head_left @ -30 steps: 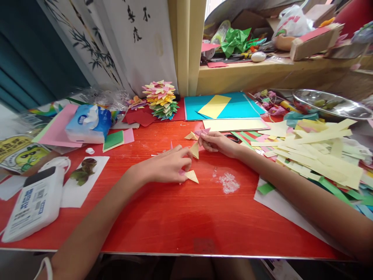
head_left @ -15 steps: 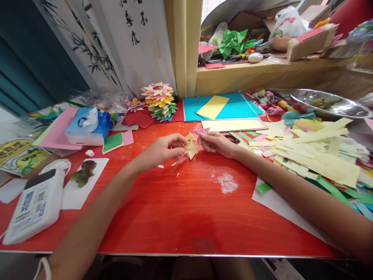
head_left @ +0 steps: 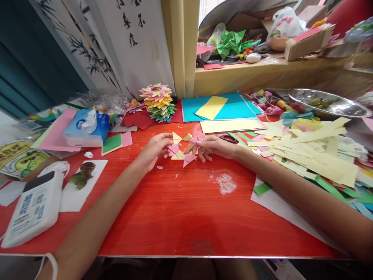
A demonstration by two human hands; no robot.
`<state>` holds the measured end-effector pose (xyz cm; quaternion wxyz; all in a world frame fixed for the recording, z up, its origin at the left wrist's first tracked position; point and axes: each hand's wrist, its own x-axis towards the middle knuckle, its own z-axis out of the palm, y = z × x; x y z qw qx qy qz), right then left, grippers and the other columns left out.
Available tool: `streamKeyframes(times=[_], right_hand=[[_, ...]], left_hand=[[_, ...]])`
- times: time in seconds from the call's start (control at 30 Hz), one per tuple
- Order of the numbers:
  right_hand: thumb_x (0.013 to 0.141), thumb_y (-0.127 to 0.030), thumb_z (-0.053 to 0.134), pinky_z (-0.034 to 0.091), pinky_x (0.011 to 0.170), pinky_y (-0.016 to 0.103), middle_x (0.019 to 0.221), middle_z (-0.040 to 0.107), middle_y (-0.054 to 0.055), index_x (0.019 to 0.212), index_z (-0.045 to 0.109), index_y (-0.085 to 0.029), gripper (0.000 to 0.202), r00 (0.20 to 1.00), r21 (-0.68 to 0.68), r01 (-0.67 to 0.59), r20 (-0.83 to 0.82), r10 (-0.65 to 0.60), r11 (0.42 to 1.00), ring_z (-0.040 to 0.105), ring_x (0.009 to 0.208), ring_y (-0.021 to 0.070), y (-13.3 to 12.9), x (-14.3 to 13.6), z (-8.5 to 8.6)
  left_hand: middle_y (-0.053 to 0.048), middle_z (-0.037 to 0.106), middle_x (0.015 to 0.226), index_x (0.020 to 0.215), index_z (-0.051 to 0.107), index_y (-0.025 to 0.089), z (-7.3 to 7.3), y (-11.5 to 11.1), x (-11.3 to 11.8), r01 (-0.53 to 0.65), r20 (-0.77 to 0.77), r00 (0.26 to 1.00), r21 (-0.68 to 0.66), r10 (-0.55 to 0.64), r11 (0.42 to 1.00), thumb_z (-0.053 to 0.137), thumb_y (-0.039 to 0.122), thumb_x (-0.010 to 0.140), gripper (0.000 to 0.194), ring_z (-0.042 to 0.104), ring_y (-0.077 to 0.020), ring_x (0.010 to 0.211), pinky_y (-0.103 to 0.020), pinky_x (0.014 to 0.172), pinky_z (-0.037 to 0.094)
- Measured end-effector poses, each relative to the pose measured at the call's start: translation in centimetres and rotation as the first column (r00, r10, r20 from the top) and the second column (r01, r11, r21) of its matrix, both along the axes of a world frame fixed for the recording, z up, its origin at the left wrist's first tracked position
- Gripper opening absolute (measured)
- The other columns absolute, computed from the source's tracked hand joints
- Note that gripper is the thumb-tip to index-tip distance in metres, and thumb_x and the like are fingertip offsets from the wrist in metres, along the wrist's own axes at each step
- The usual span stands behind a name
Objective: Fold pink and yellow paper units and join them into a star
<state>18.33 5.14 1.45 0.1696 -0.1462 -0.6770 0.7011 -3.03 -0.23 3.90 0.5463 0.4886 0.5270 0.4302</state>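
Observation:
Between my hands, over the middle of the red table (head_left: 163,217), is a ring of folded pink and cream paper pieces (head_left: 178,155). My left hand (head_left: 155,151) pinches the ring's left side, thumb and fingers closed on it. At the upper right, my right hand (head_left: 214,147) holds a pink folded paper piece (head_left: 198,138) between thumb and forefinger, its other fingers curling below. Whether that pink piece is joined to the ring I cannot tell. Behind the hands stands a layered stack of folded paper (head_left: 159,102) in pink, yellow and green.
Cream and green paper strips (head_left: 314,151) are heaped at right, near black scissors (head_left: 228,139) and a metal bowl (head_left: 329,103). Blue sheets (head_left: 221,107) lie at the back. A tissue pack (head_left: 87,127) and a white device (head_left: 35,208) sit at left.
The paper ring has turned from a tilted, blurred position to face me, so its opening shows. My left hand has shifted slightly left, and the right hand's lower fingers have spread below the paper.

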Motion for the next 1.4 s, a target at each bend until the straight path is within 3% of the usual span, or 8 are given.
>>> streamKeyframes(times=[0.13, 0.27, 0.43, 0.57, 0.7, 0.9, 1.1, 1.4], right_hand=[[0.086, -0.041, 0.041, 0.037, 0.042, 0.018, 0.069, 0.06, 0.006, 0.089, 0.062, -0.008, 0.039, 0.997, 0.104, 0.07, 0.036, -0.074, 0.992, 0.054, 0.051, 0.0076, -0.7, -0.9, -0.1], [0.085, -0.043, 0.042, 0.036, 0.042, 0.018, 0.066, 0.06, 0.004, 0.081, 0.061, -0.009, 0.039, 0.987, 0.216, 0.141, 0.043, -0.153, 0.966, 0.047, 0.046, 0.0053, -1.1, -1.5, -0.3], [0.087, -0.041, 0.039, 0.03, 0.045, 0.019, 0.056, 0.051, 0.0, 0.066, 0.055, -0.011, 0.04, 0.969, 0.417, 0.213, 0.029, -0.247, 0.884, 0.04, 0.046, 0.0038, -1.5, -1.3, 0.7], [0.088, -0.04, 0.038, 0.031, 0.049, 0.02, 0.056, 0.048, 0.0, 0.066, 0.055, -0.011, 0.04, 0.954, 0.56, 0.21, 0.063, -0.294, 0.801, 0.04, 0.05, 0.0044, -1.9, -1.1, 1.9], [0.088, -0.04, 0.037, 0.031, 0.049, 0.02, 0.058, 0.05, 0.0, 0.068, 0.053, -0.012, 0.038, 0.954, 0.612, 0.173, 0.092, -0.287, 0.772, 0.04, 0.049, 0.0044, -2.0, -1.2, 2.4], [0.09, -0.038, 0.034, 0.03, 0.05, 0.021, 0.057, 0.045, -0.002, 0.062, 0.047, -0.013, 0.04, 0.961, 0.686, 0.187, 0.02, -0.275, 0.703, 0.037, 0.05, 0.0042, -2.0, -0.5, 3.9], [0.09, -0.039, 0.033, 0.027, 0.048, 0.021, 0.053, 0.039, -0.003, 0.056, 0.041, -0.014, 0.043, 0.968, 0.661, 0.169, 0.027, -0.249, 0.731, 0.034, 0.049, 0.0045, -2.8, -0.1, 5.8], [0.091, -0.038, 0.031, 0.025, 0.047, 0.021, 0.051, 0.035, -0.004, 0.054, 0.036, -0.015, 0.043, 0.98, 0.594, 0.175, -0.03, -0.196, 0.785, 0.031, 0.046, 0.0042, -3.4, -0.3, 6.2]], left_hand=[[0.001, 0.055, 0.062, 0.092, 0.053, 0.016, -0.2, -0.1, 0.4, -0.003, -0.128, 0.992, 0.059, 0.01, 0.998, 0.06, 0.033, 0.07, 0.028, 0.045, -0.0059, 0.044, -0.016, 0.036, 0.03], [0.001, 0.055, 0.065, 0.084, 0.058, 0.014, -0.4, -0.1, 0.6, 0.087, -0.28, 0.958, 0.109, -0.053, 0.99, 0.061, 0.032, 0.069, 0.023, 0.035, -0.0019, 0.04, -0.016, 0.035, 0.025], [-0.001, 0.057, 0.075, 0.091, 0.058, 0.016, -0.2, -0.3, 0.5, 0.076, -0.252, 0.968, 0.236, -0.014, 0.969, 0.059, 0.027, 0.07, 0.024, 0.047, -0.0053, 0.055, -0.015, 0.044, 0.033], [-0.001, 0.058, 0.081, 0.102, 0.056, 0.018, 0.3, -0.6, 0.6, 0.193, -0.252, 0.958, 0.2, -0.139, 0.961, 0.06, 0.026, 0.07, 0.033, 0.048, -0.0062, 0.059, -0.017, 0.048, 0.035], [0.0, 0.058, 0.073, 0.079, 0.061, 0.014, 0.4, -0.9, 0.8, 0.297, -0.319, 0.922, 0.223, -0.218, 0.929, 0.061, 0.03, 0.071, 0.018, 0.048, -0.0067, 0.06, -0.019, 0.055, 0.038], [-0.001, 0.06, 0.068, 0.074, 0.062, 0.015, 1.1, -1.2, 0.8, 0.174, -0.284, 0.957, 0.43, -0.051, 0.886, 0.058, 0.035, 0.074, 0.02, 0.053, -0.0093, 0.064, -0.021, 0.06, 0.04], [-0.002, 0.061, 0.067, 0.08, 0.065, 0.016, 1.8, -2.2, 1.1, 0.115, -0.281, 0.959, 0.486, 0.03, 0.867, 0.059, 0.035, 0.074, 0.021, 0.046, -0.0065, 0.051, -0.019, 0.044, 0.034], [-0.001, 0.061, 0.062, 0.074, 0.065, 0.016, 1.9, -2.5, 1.4, 0.107, -0.243, 0.97, 0.497, 0.02, 0.861, 0.062, 0.033, 0.072, 0.017, 0.038, -0.0044, 0.04, -0.021, 0.036, 0.027]])
